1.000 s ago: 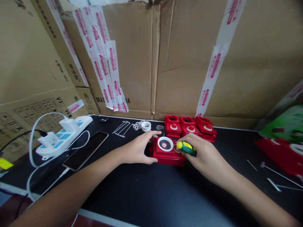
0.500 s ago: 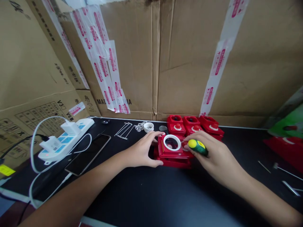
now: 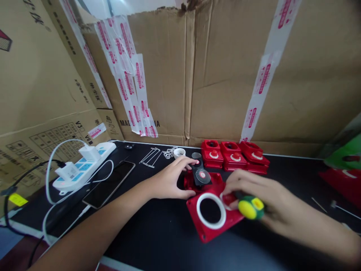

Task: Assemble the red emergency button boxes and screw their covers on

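My left hand [image 3: 169,180] grips the left side of an open red box base [image 3: 194,182] on the black table; a black part with a small red and white disc [image 3: 202,175] stands up from inside it. My right hand [image 3: 262,199] is closed on a green and yellow screwdriver handle [image 3: 251,207] and also pinches the red cover [image 3: 211,217] with a white ring round its hole. The cover is lifted off the base and tilted toward me.
Several closed red button boxes [image 3: 234,158] line the back by the cardboard wall. A white cap [image 3: 179,153], small rings and metal pins [image 3: 150,155] lie behind my left hand. A phone [image 3: 109,183] and a white power strip [image 3: 84,166] with chargers sit at left. Screws [image 3: 338,207] lie at right.
My right hand has pulled the red cover off the base and drawn it toward me, exposing the black part inside. My left hand stays on the base.
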A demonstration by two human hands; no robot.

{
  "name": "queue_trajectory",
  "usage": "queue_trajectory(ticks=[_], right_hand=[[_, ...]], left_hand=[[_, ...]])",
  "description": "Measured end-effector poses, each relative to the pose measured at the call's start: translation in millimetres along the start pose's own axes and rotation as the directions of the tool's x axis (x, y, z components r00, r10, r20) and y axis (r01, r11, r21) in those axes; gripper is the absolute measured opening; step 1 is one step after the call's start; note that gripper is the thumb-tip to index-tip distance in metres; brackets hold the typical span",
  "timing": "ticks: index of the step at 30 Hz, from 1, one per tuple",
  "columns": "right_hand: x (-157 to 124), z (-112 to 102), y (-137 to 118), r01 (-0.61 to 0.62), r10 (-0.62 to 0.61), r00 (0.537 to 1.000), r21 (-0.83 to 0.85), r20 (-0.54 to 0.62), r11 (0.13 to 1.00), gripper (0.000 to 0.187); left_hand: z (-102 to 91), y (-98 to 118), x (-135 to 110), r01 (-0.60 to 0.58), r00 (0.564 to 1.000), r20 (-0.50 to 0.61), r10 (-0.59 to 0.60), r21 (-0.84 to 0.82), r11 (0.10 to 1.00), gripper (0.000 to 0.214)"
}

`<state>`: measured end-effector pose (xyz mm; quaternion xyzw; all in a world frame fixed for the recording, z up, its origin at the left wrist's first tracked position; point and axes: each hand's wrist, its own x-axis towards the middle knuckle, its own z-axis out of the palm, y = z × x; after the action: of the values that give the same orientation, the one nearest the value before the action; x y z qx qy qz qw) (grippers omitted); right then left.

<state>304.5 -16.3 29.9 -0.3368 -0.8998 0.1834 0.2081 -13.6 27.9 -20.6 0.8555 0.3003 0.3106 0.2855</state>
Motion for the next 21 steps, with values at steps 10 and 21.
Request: queue_trajectory(ticks=[10,21], right_hand=[[10,23,-22,-0.063,0.074,0.935,-0.042,0.346,0.997,0.05],[12,24,-25,-0.026,0.05,0.943,-0.079,0.328,0.997,0.039]], left_hand=[[-1.9,40,13,-0.144,0.979,-0.067,0.191,0.433,0.89,0.026],[0.9,42,21,-0.127,0.992,0.031,0.125,0.409,0.904,0.011]])
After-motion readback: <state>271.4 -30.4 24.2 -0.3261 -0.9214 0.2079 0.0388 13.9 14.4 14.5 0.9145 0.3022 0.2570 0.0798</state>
